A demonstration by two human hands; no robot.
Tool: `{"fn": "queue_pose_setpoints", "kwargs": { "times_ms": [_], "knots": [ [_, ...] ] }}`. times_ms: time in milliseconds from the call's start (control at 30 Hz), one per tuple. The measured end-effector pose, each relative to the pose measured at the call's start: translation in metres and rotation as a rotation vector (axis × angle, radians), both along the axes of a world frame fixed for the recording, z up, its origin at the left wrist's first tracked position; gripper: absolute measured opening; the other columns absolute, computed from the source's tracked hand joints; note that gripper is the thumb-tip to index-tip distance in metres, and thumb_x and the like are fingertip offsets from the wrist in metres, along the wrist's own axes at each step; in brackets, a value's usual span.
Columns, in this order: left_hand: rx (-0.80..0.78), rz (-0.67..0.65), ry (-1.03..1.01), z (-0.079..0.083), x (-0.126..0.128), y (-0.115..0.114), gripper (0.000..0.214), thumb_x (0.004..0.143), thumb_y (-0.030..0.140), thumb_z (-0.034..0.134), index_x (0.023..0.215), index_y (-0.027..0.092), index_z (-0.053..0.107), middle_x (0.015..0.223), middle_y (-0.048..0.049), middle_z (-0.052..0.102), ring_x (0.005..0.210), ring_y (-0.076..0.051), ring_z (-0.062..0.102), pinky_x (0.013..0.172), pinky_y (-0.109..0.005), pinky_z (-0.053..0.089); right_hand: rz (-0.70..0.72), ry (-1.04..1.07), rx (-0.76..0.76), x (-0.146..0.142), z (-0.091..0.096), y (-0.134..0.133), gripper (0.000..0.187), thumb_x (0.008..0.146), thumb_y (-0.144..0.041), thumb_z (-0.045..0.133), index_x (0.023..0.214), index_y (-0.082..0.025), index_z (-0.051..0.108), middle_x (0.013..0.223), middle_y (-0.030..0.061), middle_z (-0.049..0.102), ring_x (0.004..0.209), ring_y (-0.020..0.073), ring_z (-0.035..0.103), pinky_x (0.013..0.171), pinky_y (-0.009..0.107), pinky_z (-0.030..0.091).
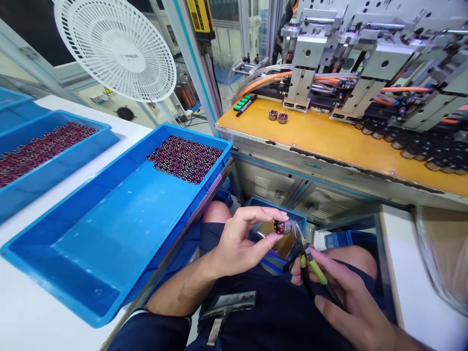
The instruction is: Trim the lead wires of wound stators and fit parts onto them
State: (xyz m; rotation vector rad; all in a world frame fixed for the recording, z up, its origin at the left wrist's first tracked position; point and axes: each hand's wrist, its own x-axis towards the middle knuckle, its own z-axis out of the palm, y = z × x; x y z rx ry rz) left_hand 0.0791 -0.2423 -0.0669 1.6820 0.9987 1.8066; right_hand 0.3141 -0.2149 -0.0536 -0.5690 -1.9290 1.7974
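Observation:
Between the thumb and forefinger of my left hand (243, 239) is a small motor stator (282, 227), a round metal ring with red and black on its facing end. My right hand (345, 287) is wrapped round the green-and-black handles of a pair of cutting pliers (302, 251). The plier jaws point up beside the stator's right side; whether they touch it I cannot tell. Below both hands, a blue bin (302, 217) stands between my knees, partly hidden by them.
To my left, a long blue tray (109, 229) holds many packed stators (186, 158) at its far end. Another blue tray (102, 130) stands beyond it. A white fan (127, 56) is behind. Two stators (282, 118) and a black marker (245, 106) lie on the machine's yellow ledge (321, 139).

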Motion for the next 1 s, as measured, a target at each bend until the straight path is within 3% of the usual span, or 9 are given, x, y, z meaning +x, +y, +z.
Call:
{"fn": "queue_pose_setpoints", "kwargs": {
  "times_ms": [233, 567, 700, 833, 900, 1000],
  "knots": [
    [-0.008, 0.030, 0.018, 0.000, 0.000, -0.002, 0.046, 0.077, -0.004, 0.067, 0.111, 0.020, 0.048, 0.108, -0.0081, 0.071, 0.105, -0.021, 0.070, 0.091, -0.038, 0.061, -0.025, 0.000, -0.007, -0.005, 0.001, 0.000, 0.052, 0.099, -0.024, 0.048, 0.146, -0.043, 0.038, 0.118, 0.0070, 0.062, 0.102, 0.0150, 0.066, 0.097, 0.030, 0.052],
    [-0.011, 0.029, 0.023, -0.002, -0.002, -0.002, 0.049, 0.076, -0.006, 0.066, 0.113, 0.020, 0.049, 0.109, -0.0077, 0.071, 0.105, -0.021, 0.070, 0.092, -0.038, 0.060, -0.051, -0.030, 0.003, -0.011, 0.004, 0.002, 0.050, 0.098, -0.023, 0.050, 0.143, -0.043, 0.042, 0.101, 0.0032, 0.064, 0.080, 0.0095, 0.064, 0.077, 0.021, 0.057],
    [-0.018, 0.044, 0.036, -0.004, -0.003, -0.004, 0.048, 0.076, -0.005, 0.066, 0.113, 0.020, 0.049, 0.107, -0.0077, 0.071, 0.104, -0.020, 0.070, 0.093, -0.039, 0.060, -0.100, -0.105, 0.122, -0.011, 0.002, 0.004, 0.049, 0.096, -0.018, 0.051, 0.142, -0.035, 0.047, 0.090, 0.0028, 0.065, 0.073, 0.0096, 0.063, 0.068, 0.018, 0.056],
    [-0.062, 0.038, -0.004, -0.005, -0.004, -0.004, 0.049, 0.075, -0.005, 0.068, 0.113, 0.021, 0.052, 0.107, -0.0074, 0.070, 0.105, -0.019, 0.069, 0.091, -0.035, 0.060, -0.174, -0.240, 0.221, -0.008, -0.006, 0.011, 0.047, 0.095, -0.022, 0.053, 0.142, -0.024, 0.046, 0.101, 0.0066, 0.067, 0.088, 0.0145, 0.068, 0.083, 0.024, 0.057],
    [-0.141, -0.009, -0.118, -0.006, -0.006, -0.003, 0.042, 0.075, -0.001, 0.070, 0.109, 0.020, 0.059, 0.107, -0.0079, 0.070, 0.103, -0.019, 0.070, 0.088, -0.033, 0.060, -0.169, -0.314, 0.332, -0.007, -0.009, 0.017, 0.048, 0.094, -0.023, 0.053, 0.142, -0.023, 0.046, 0.107, 0.0073, 0.068, 0.094, 0.0164, 0.068, 0.092, 0.028, 0.056],
    [-0.345, -0.129, -0.442, -0.012, -0.010, -0.002, 0.024, 0.072, 0.010, 0.078, 0.093, 0.016, 0.068, 0.103, -0.0085, 0.072, 0.091, -0.016, 0.072, 0.081, -0.028, 0.060, -0.167, -0.384, 0.651, -0.009, -0.003, 0.032, 0.051, 0.092, -0.022, 0.053, 0.142, -0.025, 0.048, 0.119, 0.0075, 0.067, 0.106, 0.0209, 0.066, 0.098, 0.032, 0.053]
  ]
}}
